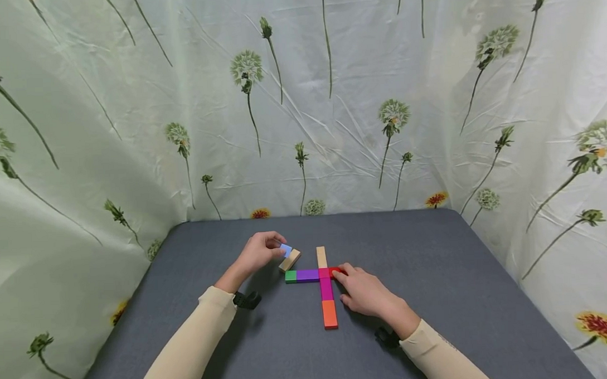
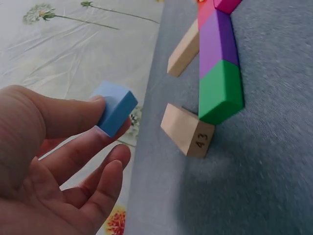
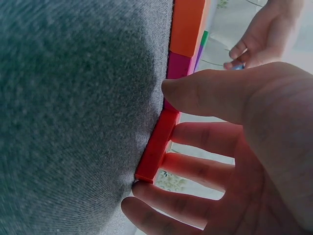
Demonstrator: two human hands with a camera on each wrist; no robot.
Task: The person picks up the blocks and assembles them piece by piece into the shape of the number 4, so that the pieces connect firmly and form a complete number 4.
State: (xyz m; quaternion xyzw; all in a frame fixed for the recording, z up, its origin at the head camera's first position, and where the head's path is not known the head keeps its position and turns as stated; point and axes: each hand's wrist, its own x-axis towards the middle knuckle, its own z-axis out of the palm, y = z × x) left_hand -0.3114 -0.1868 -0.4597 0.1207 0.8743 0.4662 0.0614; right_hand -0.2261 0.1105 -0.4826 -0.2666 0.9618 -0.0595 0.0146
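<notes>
My left hand [image 1: 257, 251] pinches a small blue block [image 2: 115, 110] between thumb and fingers, above the table at the upper left of the block cross. Just below it a loose wooden block [image 1: 290, 261], marked 43 on its end, lies slanted near the green block [image 2: 222, 93]. My right hand [image 1: 366, 292] rests at the cross's right arm. Its extended fingers touch the red block [image 3: 157, 147], while the thumb lies over the magenta block [image 1: 326, 289]. A pink block [image 1: 324, 273] sits at the centre, joined on the left by a purple block [image 1: 308, 275].
An orange block [image 1: 330, 315] forms the near end of the cross, and a plain wooden block [image 1: 321, 257] the far end. All lie on a dark grey table [image 1: 426, 241]. A flowered curtain [image 1: 341, 127] hangs behind and along both sides.
</notes>
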